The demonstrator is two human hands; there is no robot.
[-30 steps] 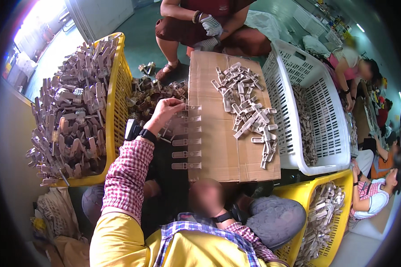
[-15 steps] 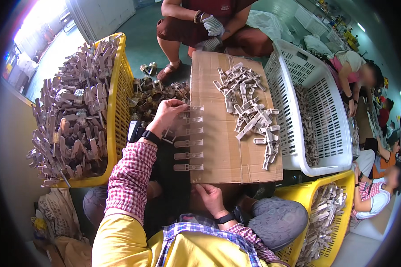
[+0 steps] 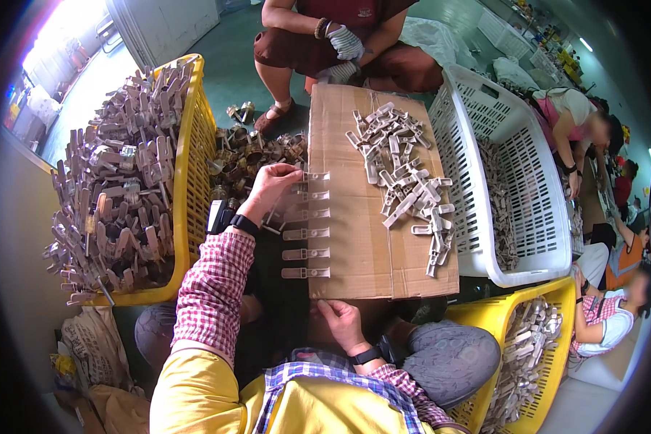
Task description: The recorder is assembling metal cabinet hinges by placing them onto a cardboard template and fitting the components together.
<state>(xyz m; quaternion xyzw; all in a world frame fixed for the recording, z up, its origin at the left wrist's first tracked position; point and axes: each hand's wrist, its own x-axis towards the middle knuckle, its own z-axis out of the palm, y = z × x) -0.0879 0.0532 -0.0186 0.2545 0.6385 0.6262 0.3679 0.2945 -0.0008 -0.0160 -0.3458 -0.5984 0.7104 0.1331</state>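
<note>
Now, left fingers on clip.

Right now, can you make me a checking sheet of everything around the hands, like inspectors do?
Surface: brown cardboard sheet, creased.
Clips: six in a row of clips overhanging the left edge; a loose pile of clips lies toward the right.
Clutter: jumbled metal parts beyond the left hand.
Hands: left pinches the farthest clip in the row; right hand is by the near edge, grip unclear.
Cables: nothing seen.
Surroundings: heaped yellow basket left; white basket and another yellow basket right; a gloved person opposite.
</note>
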